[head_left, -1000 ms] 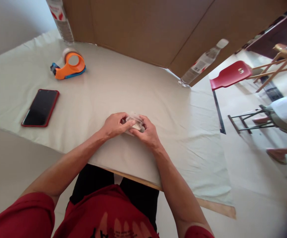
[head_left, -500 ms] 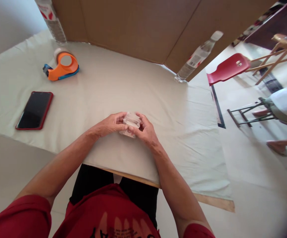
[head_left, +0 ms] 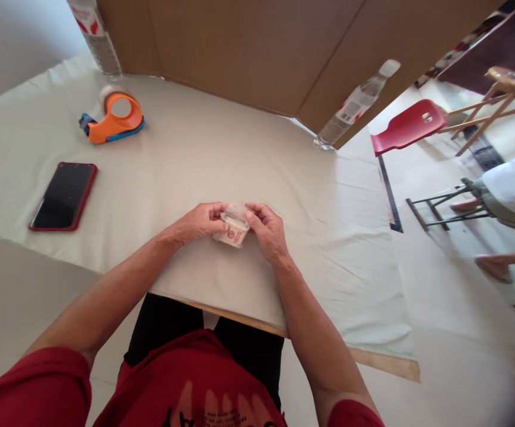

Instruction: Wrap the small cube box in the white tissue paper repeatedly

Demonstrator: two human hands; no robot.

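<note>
A small clear plastic box (head_left: 233, 233) with red print on its front sits low over the cloth, close to the table's near edge. Its see-through lid (head_left: 238, 212) is tilted up at the back; what lies inside is too blurred to make out. My left hand (head_left: 206, 221) is closed on the box's left side, thumb at the front corner. With thumb and fingertips, my right hand (head_left: 266, 228) pinches the lid at its right edge.
A phone in a red case (head_left: 64, 196) and an orange tape dispenser (head_left: 119, 118) lie to the left. Water bottles (head_left: 358, 105) stand by the cardboard screen (head_left: 239, 53). On the right are a red chair (head_left: 411, 127) and a seated person (head_left: 506, 196).
My right hand has shifted slightly right and its thumb has come off the front of the box. The printed front now shows more fully.
</note>
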